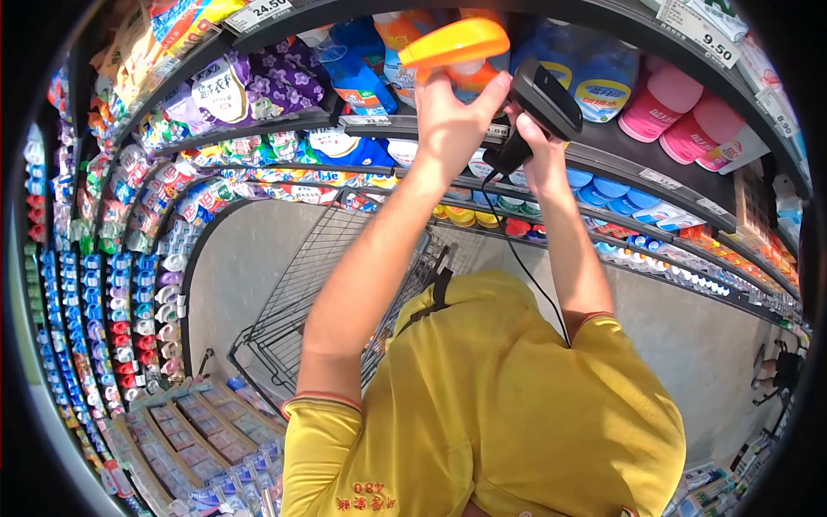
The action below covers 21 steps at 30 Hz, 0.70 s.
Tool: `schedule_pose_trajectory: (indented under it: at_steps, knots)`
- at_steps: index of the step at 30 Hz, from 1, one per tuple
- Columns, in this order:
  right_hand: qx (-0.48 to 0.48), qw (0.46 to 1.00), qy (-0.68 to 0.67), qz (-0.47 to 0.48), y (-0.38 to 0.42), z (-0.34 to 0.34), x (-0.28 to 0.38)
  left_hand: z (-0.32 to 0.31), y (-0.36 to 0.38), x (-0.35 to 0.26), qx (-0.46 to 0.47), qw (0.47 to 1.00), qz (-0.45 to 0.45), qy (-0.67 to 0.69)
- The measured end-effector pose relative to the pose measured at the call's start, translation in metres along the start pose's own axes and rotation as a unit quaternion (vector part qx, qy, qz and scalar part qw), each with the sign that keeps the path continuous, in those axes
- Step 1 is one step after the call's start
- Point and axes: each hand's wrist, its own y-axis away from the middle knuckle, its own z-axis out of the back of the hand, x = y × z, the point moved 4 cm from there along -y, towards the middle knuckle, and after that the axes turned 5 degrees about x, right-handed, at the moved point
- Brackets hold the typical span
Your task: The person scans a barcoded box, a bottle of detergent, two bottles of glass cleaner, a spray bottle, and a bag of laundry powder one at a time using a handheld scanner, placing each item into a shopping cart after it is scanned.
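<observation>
My left hand (pixel 448 121) is raised at the shelf, fingers wrapped round a spray bottle (pixel 457 43) with a large orange head. Most of that bottle's body is hidden behind the hand and its head. Close beside it, my right hand (pixel 538 151) grips the handle of a black barcode scanner (pixel 550 99). A black cable hangs from the scanner down past my shirt. Behind both hands stand blue bottles (pixel 607 82) with yellow labels, and a blue bottle (pixel 357 77) is left of my left hand.
Pink bottles (pixel 663 99) stand to the right on the same shelf, and purple bags (pixel 280 77) to the left. Price tags line the shelf edge (pixel 663 177). Below my left arm is a wire shopping cart (pixel 293 293). Stacked boxes (pixel 198 431) sit at the lower left.
</observation>
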Motion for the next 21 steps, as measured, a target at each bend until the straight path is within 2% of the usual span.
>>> schedule_pose_trajectory:
  at_steps: [1,2,4,5,6,8,11,12,14,16,18,20,21]
  knots:
    - [-0.011,1.0,-0.005,-0.006,0.004,-0.001,0.0,-0.001,0.005,0.0,-0.045,0.998,-0.035,-0.037]
    - [-0.023,1.0,-0.011,-0.013,0.007,-0.001,-0.001,-0.005,0.007,0.006,-0.045,0.998,-0.037,-0.036]
    - [-0.022,0.999,-0.023,-0.003,0.011,0.001,-0.001,-0.012,0.008,0.025,-0.022,0.995,0.014,0.099]
    - [-0.019,0.999,-0.036,0.007,0.013,0.001,0.0,-0.009,0.011,0.012,-0.049,0.998,-0.039,0.029]
    - [-0.02,0.999,-0.036,0.009,0.013,0.001,0.001,-0.009,0.012,0.006,-0.048,0.998,-0.04,0.03]
    - [0.001,0.999,-0.046,0.006,0.013,-0.003,0.007,-0.011,0.015,0.006,-0.034,0.989,0.015,0.143]
    - [0.018,0.998,-0.06,0.006,0.016,-0.002,0.013,-0.004,0.018,0.009,-0.046,0.991,0.034,0.119]
    - [0.033,0.997,-0.072,0.019,0.016,-0.004,0.018,0.0,0.025,0.008,-0.074,0.984,0.076,0.142]
    - [0.015,0.997,-0.068,0.024,0.026,-0.008,0.039,0.013,0.034,0.001,-0.111,0.989,0.016,0.093]
    - [0.002,0.999,-0.046,0.024,0.037,-0.005,0.059,0.035,0.044,-0.017,-0.098,0.989,-0.065,0.089]
    - [-0.039,0.999,0.024,0.014,0.048,-0.001,0.077,0.054,0.059,-0.034,-0.072,0.967,-0.02,0.245]
    - [-0.039,0.998,0.056,-0.005,0.058,0.007,0.079,0.074,0.072,-0.045,-0.055,0.943,0.025,0.327]
    - [-0.033,0.998,0.053,-0.02,0.062,0.008,0.076,0.081,0.078,-0.046,-0.062,0.943,0.026,0.325]
